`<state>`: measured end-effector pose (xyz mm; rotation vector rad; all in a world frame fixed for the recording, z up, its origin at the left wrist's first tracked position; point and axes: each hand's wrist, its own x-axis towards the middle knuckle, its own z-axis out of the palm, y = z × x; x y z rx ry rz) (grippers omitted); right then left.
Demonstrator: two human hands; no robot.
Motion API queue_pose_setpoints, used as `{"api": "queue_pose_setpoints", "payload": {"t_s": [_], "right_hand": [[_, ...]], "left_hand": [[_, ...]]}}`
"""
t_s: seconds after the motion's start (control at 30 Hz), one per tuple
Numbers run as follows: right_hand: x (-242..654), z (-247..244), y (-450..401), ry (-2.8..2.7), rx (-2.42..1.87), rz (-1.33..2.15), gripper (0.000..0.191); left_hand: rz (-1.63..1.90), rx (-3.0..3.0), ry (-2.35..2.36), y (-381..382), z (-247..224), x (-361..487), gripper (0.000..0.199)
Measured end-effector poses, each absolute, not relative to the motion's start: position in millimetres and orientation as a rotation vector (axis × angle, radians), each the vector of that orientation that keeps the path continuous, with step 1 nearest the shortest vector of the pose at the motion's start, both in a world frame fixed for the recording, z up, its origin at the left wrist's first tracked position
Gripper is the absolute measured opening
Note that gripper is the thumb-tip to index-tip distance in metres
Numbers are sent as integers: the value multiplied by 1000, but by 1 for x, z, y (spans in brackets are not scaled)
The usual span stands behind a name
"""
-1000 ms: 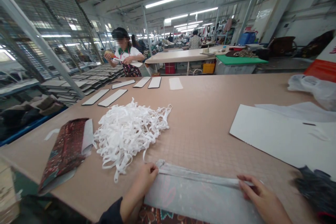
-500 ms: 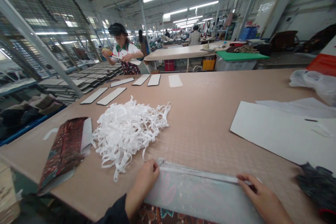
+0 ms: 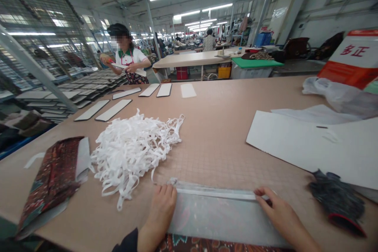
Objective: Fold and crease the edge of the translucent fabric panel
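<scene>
While the white strip [image 3: 217, 194] runs roughly parallel to the bench's [image 3: 221, 134] far edge, two hands bracket it.
Right hand [image 3: 273, 206] pinches one end; left hand [image 3: 163, 206], fingers bunched, covers the other, grip hidden, over grey-backed fabric [image 3: 218, 218].

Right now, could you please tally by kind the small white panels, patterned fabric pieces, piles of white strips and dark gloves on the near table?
Small white panels: 6
Patterned fabric pieces: 2
Piles of white strips: 1
Dark gloves: 1
Total: 10
</scene>
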<state>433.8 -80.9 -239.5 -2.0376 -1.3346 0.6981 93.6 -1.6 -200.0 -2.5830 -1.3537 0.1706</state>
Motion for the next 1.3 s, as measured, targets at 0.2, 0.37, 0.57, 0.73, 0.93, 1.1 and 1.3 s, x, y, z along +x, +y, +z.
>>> {"api": "queue_pose_setpoints", "payload": {"t_s": [0.2, 0.37, 0.57, 0.73, 0.93, 1.1, 1.3], "right_hand": [[434, -244, -79, -1370, -2045, 651, 22], [434, -248, -79, -1381, -2050, 634, 21], [433, -243, -79, -1432, -2027, 615, 18], [433, -242, -78, -1437, -2042, 580, 15], [433, -250, -78, -1536, -2024, 501, 15], [431, -251, -79, -1562, -2026, 444, 16], [430, -249, -79, -1573, -2018, 391, 15]], "left_hand": [[167, -2513, -1165, -14, -204, 93, 56], [220, -2537, -1175, -18, -207, 100, 64], [307, -2569, -1213, -15, -201, 108, 58], [384, -2590, -1167, -9, -195, 109, 58], [379, -2682, -970, -7, -200, 130, 37], [388, -2652, -1020, -18, -204, 153, 51], [509, -2714, -1070, -14, -187, 173, 55]]}}
